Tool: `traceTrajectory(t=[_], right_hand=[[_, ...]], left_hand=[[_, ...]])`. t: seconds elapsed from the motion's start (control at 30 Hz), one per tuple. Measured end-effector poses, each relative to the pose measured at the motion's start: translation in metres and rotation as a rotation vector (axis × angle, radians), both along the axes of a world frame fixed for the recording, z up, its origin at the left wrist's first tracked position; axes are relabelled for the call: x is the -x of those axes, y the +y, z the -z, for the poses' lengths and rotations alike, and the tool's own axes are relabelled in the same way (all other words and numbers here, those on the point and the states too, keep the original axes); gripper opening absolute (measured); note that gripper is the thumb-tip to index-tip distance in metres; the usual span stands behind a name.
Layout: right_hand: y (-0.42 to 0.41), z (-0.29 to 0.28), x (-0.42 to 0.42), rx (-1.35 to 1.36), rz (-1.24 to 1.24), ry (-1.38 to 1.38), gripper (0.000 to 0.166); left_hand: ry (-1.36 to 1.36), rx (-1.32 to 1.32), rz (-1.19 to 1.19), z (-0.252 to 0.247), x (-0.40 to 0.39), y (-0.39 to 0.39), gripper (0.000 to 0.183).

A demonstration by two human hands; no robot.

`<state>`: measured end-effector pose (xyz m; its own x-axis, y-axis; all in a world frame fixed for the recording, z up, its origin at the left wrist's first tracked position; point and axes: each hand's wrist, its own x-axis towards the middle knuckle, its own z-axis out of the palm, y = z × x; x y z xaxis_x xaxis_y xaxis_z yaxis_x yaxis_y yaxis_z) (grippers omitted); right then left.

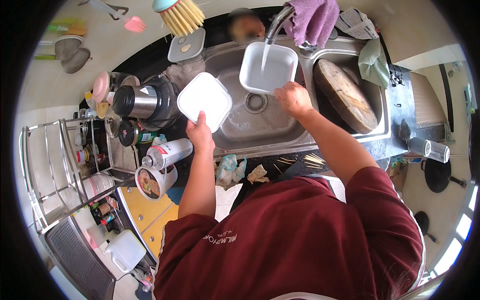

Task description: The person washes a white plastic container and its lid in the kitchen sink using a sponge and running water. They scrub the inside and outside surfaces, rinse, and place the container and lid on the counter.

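Water runs from the metal faucet (pixel 275 28) into a white square plastic container (pixel 268 69) above the larger basin of the stainless steel sink (pixel 258 129). My right hand (pixel 295 99) grips the container by its near right corner. A flat white square lid (pixel 205 99) is in my left hand (pixel 201 133), thumb on its upper face, over the left rim of the sink. The drain (pixel 255 102) shows between the two pieces. A purple towel (pixel 313 20) hangs over the faucet.
A round wooden chopping board (pixel 345 97) leans in the smaller right basin. Left of the sink stand a steel-and-black kettle (pixel 137 101), jars and a lying plastic bottle (pixel 170 152). Crumpled cloths (pixel 229 170) and thin wooden sticks (pixel 314 160) lie along the front edge. A bristle brush (pixel 182 17) hangs above.
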<state>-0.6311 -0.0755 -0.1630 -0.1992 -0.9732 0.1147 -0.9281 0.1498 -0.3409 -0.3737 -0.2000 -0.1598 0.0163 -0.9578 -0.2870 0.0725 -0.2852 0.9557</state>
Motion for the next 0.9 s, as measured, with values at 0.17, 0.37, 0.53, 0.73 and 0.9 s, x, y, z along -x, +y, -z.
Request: traceTrajectory(t=[0.17,0.37,0.53,0.73,0.9], right_hand=[[-0.016,0.028,0.013,-0.170,-0.088,0.005,0.009],[-0.022,0.074,0.028,-0.247,-0.088,-0.104,0.013],[-0.034,0.033,0.026,-0.250,0.296,-0.439,0.026],[-0.056,-0.024,0.026,0.083,0.585,-1.440,0.033],[-0.063,-0.031,0.032,0.078,0.492,-0.715,0.040]], left_hand=[[0.137,0.047,0.009,-0.011,0.009,0.005,0.026],[0.384,-0.282,0.287,0.002,0.062,-0.003,0.035],[0.327,-0.276,0.360,0.017,0.095,-0.013,0.033],[0.453,-0.563,0.648,0.041,0.098,-0.016,0.039],[0.332,-0.706,0.512,0.040,0.116,-0.006,0.047]])
